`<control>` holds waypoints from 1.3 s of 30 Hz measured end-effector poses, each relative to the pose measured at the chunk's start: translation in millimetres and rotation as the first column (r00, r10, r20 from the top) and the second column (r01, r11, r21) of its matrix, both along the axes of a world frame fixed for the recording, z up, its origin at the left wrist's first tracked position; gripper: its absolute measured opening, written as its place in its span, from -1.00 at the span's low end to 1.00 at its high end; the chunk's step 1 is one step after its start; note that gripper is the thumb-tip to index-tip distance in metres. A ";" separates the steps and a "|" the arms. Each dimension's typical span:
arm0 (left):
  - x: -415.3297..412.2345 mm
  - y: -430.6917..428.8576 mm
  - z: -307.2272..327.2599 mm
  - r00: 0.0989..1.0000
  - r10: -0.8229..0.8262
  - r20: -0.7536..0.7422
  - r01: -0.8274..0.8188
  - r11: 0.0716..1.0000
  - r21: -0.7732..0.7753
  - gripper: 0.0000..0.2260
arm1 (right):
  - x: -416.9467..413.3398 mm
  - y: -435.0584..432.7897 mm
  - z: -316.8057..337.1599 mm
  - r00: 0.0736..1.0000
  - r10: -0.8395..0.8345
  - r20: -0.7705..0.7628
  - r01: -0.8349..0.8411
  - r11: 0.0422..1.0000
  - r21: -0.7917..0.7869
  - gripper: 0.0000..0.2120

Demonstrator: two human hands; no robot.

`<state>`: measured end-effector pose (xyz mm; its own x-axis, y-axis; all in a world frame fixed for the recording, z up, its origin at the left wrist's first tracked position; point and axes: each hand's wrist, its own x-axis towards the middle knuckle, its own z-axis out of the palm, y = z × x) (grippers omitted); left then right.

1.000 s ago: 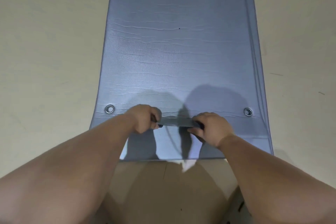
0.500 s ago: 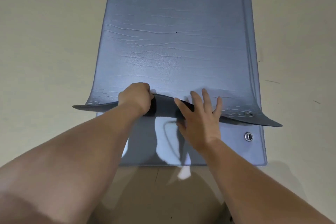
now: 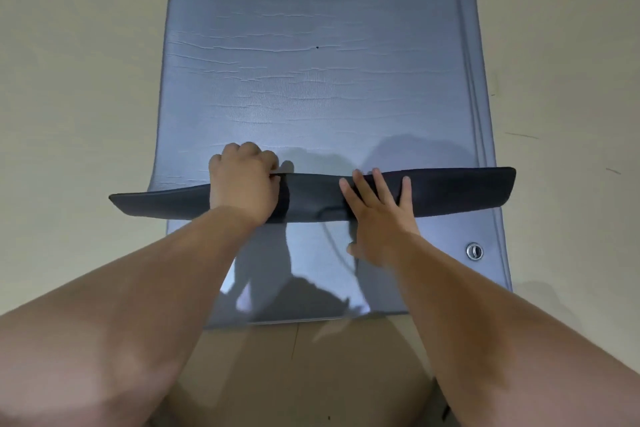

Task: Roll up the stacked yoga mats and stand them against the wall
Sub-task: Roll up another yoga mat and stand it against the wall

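Lengthwise ahead, the top mat (image 3: 322,80); its near flap (image 3: 450,194) roughly crosswise.

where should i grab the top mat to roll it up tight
Take the top mat by its turned-over near end, the dark strip, from the near side, curling over the fold as the left hand does. The strip spans the full width and its outer ends flare loose, so wider-set hands would likely roll it evenly.

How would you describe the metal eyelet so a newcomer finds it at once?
Blue-grey mats lie stacked along the pale floor. Below the top mat's turned-back dark flap, the lower mat lies exposed; the eyelet sits near its right edge. It is the only shiny metal ring visible.
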<state>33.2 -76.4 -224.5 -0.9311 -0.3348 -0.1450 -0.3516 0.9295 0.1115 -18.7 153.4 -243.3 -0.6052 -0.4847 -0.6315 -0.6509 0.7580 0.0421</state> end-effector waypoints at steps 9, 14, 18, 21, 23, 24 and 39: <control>63.4 26.5 -26.9 0.963 -0.269 -0.013 0.269 0.963 0.020 -0.54 | -7.1 -9.2 -12.5 0.993 -0.118 0.016 0.119 0.988 -0.102 -0.27; 44.5 18.5 -41.0 0.980 -0.172 0.103 0.154 0.975 0.162 -0.54 | 11.0 7.0 -7.5 0.975 -0.153 -0.163 0.102 0.954 -0.283 -0.23; 35.1 21.1 -45.5 0.984 -0.131 0.124 0.103 0.972 0.211 -0.55 | 1.6 -1.9 -3.7 0.987 -0.126 -0.102 0.107 0.978 -0.177 -0.18; 38.6 24.5 -37.8 0.976 -0.170 0.138 0.152 0.979 0.132 -0.55 | -10.0 -13.5 -1.6 0.991 -0.118 -0.063 0.110 0.987 -0.117 -0.25; 37.3 24.6 -31.3 0.960 -0.228 0.163 0.219 0.973 0.072 -0.55 | -9.1 -17.2 -0.5 0.993 -0.111 -0.050 0.106 0.991 -0.083 -0.26; 36.2 22.7 -27.6 0.957 -0.250 0.150 0.247 0.968 0.037 -0.56 | -9.0 -18.5 0.8 0.994 -0.103 -0.045 0.100 0.992 -0.081 -0.26; 18.7 -22.9 35.1 0.836 -0.399 0.376 0.195 0.857 0.477 -0.88 | -37.8 -19.5 52.3 0.933 -0.145 0.330 0.197 0.972 -0.131 -0.55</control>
<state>52.0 -99.2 -189.4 -0.7695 0.1318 -0.6249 -0.1702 0.9008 0.3995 -56.5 133.8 -191.0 -0.4695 -0.5015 -0.7267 -0.4707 0.8385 -0.2745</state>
